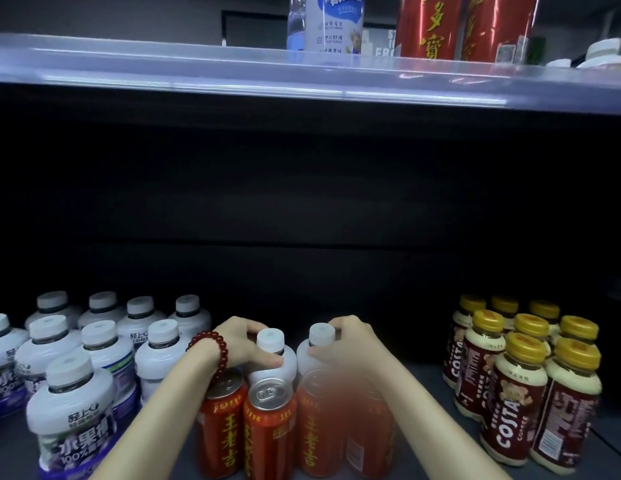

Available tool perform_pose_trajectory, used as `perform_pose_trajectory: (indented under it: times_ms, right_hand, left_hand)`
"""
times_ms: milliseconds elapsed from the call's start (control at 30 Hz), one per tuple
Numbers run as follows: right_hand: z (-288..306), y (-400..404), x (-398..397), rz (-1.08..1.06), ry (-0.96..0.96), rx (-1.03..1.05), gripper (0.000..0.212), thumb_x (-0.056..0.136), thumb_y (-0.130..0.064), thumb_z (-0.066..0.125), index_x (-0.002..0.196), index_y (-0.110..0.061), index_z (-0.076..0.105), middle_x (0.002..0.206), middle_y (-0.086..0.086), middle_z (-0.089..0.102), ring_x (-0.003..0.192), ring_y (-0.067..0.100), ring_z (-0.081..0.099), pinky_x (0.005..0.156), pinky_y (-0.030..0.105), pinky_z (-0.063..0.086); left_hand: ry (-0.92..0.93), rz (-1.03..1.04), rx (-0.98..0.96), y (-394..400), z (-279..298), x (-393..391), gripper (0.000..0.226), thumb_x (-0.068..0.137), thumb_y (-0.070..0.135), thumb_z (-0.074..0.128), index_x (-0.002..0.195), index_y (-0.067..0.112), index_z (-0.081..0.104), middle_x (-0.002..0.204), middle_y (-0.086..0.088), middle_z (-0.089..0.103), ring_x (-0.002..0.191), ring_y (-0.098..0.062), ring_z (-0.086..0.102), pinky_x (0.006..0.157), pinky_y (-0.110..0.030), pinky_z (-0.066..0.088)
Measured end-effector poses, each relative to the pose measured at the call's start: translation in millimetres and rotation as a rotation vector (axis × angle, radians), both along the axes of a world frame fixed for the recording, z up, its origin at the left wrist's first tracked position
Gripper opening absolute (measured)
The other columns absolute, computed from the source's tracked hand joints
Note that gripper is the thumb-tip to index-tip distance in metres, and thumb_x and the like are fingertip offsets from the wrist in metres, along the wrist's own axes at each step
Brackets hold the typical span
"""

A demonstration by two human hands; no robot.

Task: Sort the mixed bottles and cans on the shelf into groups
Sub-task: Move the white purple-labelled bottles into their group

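Two white squat bottles with white caps stand in the middle of the lower shelf, behind several red cans (267, 424). My left hand (245, 344), with a red bead bracelet on the wrist, grips the left white bottle (272, 362) around its neck. My right hand (350, 344) grips the right white bottle (319, 341) at its cap and shoulder. A group of matching white bottles (94, 341) stands at the left. Brown Costa coffee bottles (517, 382) with gold caps stand grouped at the right.
The upper shelf edge (302, 71) runs across the top, carrying a white bottle (333, 22) and tall red cans (437, 26). The lower shelf floor (423, 379) shows grey between the cans and the Costa group. The shelf back is dark.
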State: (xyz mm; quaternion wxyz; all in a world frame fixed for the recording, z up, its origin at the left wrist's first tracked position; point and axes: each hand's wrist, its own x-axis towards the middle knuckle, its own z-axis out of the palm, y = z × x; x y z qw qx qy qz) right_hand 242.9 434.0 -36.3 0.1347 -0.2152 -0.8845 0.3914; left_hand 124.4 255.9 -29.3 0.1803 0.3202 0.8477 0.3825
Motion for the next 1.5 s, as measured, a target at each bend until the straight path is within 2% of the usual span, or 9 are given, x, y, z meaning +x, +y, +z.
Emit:
perform_pose_trajectory:
  times_ms: [167,267,467,700,833,933,1233,1400,1500]
  right_hand:
    - [-3,-6,-1,-0.043,0.071,0.066,0.034,0.071,-0.034,0.075,0.093,-0.010,0.068,0.096,0.006,0.071,0.086,0.021,0.068,0.073,0.035,0.055]
    - [3,-12,1,-0.079,0.214,0.097,0.032,0.073,-0.035,0.074,0.096,-0.014,0.065,0.095,0.004,0.069,0.086,0.018,0.065,0.068,0.030,0.051]
    - [56,-31,17,-0.053,0.570,0.168,0.027,0.076,-0.036,0.072,0.096,-0.019,0.064,0.091,-0.005,0.070,0.088,0.012,0.064,0.066,0.020,0.047]
    - [105,-81,33,0.110,0.803,0.111,0.026,0.079,-0.037,0.072,0.099,-0.021,0.065,0.088,-0.012,0.068,0.087,-0.009,0.058,0.066,0.002,0.042]
    - [112,-124,31,0.181,0.842,0.047,0.024,0.081,-0.037,0.070,0.093,-0.017,0.064,0.078,-0.008,0.066,0.066,0.001,0.055,0.060,0.008,0.041]
    - [110,-163,26,0.236,0.851,0.007,0.024,0.081,-0.038,0.070,0.093,-0.017,0.064,0.076,-0.008,0.064,0.065,0.004,0.054,0.061,0.012,0.040]
    - [98,-294,-18,0.369,0.809,-0.055,0.022,0.082,-0.037,0.069,0.096,-0.019,0.064,0.077,-0.010,0.063,0.074,0.007,0.057,0.069,0.024,0.049]
    - [76,-341,-58,0.272,0.733,-0.015,0.019,0.080,-0.038,0.069,0.092,-0.024,0.064,0.072,-0.013,0.060,0.067,-0.002,0.053,0.058,0.007,0.040]
    - [65,-351,-73,0.177,0.677,0.030,0.020,0.080,-0.036,0.069,0.092,-0.022,0.064,0.074,-0.012,0.062,0.074,0.002,0.055,0.059,0.010,0.038]
  left_hand:
    - [0.078,0.131,0.070,6,-3,3,0.026,0.059,0.032,0.084,0.081,0.025,0.073,0.081,0.003,0.071,0.083,-0.015,0.066,0.075,-0.029,0.054]
    - [0.120,0.240,0.189,3,6,8,0.034,0.063,0.032,0.084,0.093,0.024,0.073,0.089,0.000,0.074,0.090,-0.016,0.068,0.082,-0.034,0.056]
    - [0.228,0.306,0.475,-22,51,22,0.019,0.063,0.031,0.084,0.078,0.029,0.073,0.082,0.003,0.075,0.086,-0.016,0.070,0.078,-0.039,0.058]
    - [0.347,0.401,0.772,-93,97,54,0.018,0.067,0.027,0.082,0.077,0.039,0.073,0.075,0.012,0.075,0.069,-0.003,0.068,0.055,-0.018,0.050]
    - [0.353,0.499,0.902,-148,109,67,0.016,0.075,0.013,0.076,0.085,0.024,0.070,0.082,0.004,0.071,0.073,-0.011,0.067,0.056,-0.019,0.052]
    - [0.356,0.544,0.924,-197,111,74,0.015,0.078,0.010,0.073,0.087,0.023,0.070,0.089,0.001,0.071,0.086,-0.018,0.067,0.074,-0.032,0.054]
    - [0.412,0.579,0.871,-332,87,53,0.025,0.072,0.011,0.076,0.085,0.032,0.071,0.094,0.001,0.072,0.093,-0.020,0.067,0.083,-0.038,0.053]
    - [0.402,0.521,0.701,-370,65,6,0.030,0.071,0.012,0.078,0.090,0.034,0.071,0.094,0.006,0.073,0.092,-0.013,0.067,0.087,-0.038,0.054]
    - [0.365,0.467,0.611,-373,53,-14,0.031,0.070,0.016,0.078,0.096,0.032,0.071,0.099,0.005,0.074,0.100,-0.015,0.067,0.092,-0.043,0.054]
